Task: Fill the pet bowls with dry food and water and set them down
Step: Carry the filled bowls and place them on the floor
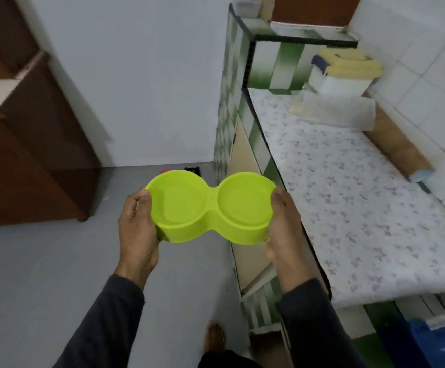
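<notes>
Double bowl: a lime-green double pet bowl [210,208], two round wells joined at a narrow waist, is held in the air at the centre of the view, above the grey floor and just left of the desk's front edge. It sits roughly level, tilted slightly toward the camera.
Wells: both look bare inside; whether a thin film of water lies in them I cannot tell.
Left hand [136,224]: grips the bowl's 9 o'clock end, thumb hooked over the rim, fingers curled under the base and hidden from view.
Right hand [282,224]: grips the 3 o'clock end the same way, thumb on the rim, fingers wrapped beneath.
Sleeves: dark grey sleeves [104,322] cover both forearms to the wrists.
Desk [362,208]: a tiled counter under a white cloth with a pale floral print runs from 5 o'clock to 1 o'clock; its front face carries green and white tiles.
On the desk: at 1 o'clock a white tub [338,81] with yellow folded cloths [349,62] on top; just in front of it lies a frosted clear container [335,110], blurred.
Floor [43,274]: plain grey; a bare foot [216,338] shows at 6 o'clock.
Cabinet: dark brown wooden furniture [30,155] stands at 9 to 10 o'clock against a white wall.
Far floor: small pink and black things lie at 12 o'clock behind the bowl, too small to name.
Corner: a blue plastic item [439,338] sits at 5 o'clock below the desk.
</notes>
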{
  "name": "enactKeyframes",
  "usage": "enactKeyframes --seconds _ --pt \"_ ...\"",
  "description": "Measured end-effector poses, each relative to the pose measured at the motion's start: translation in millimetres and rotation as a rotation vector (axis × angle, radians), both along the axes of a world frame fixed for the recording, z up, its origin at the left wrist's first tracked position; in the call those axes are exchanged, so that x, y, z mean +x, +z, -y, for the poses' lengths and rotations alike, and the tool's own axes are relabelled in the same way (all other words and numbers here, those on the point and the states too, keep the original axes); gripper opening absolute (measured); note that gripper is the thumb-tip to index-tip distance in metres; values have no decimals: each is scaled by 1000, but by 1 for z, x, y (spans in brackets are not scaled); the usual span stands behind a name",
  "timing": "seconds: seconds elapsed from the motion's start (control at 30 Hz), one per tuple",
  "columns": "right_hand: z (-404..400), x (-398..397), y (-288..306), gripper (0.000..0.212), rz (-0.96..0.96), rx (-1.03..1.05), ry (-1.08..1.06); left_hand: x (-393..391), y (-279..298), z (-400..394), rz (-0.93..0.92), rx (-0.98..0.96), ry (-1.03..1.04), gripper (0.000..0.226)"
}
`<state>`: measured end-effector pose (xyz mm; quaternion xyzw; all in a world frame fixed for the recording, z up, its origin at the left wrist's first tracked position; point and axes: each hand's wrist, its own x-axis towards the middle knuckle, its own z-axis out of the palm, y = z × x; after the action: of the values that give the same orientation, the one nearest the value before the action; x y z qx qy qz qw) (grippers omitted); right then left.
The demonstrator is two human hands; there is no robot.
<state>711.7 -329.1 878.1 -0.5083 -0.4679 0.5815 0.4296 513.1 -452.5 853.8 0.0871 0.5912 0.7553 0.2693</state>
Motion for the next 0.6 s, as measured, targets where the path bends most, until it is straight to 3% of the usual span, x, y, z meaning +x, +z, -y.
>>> enactKeyframes --seconds 0.43,0.6 --pt "-116 -153 -15 21 15 -50 202 -118 -17 -74 -23 -53 232 20" --pt "-150 -217 -28 35 28 -58 236 -173 -28 -98 -19 -68 276 17"
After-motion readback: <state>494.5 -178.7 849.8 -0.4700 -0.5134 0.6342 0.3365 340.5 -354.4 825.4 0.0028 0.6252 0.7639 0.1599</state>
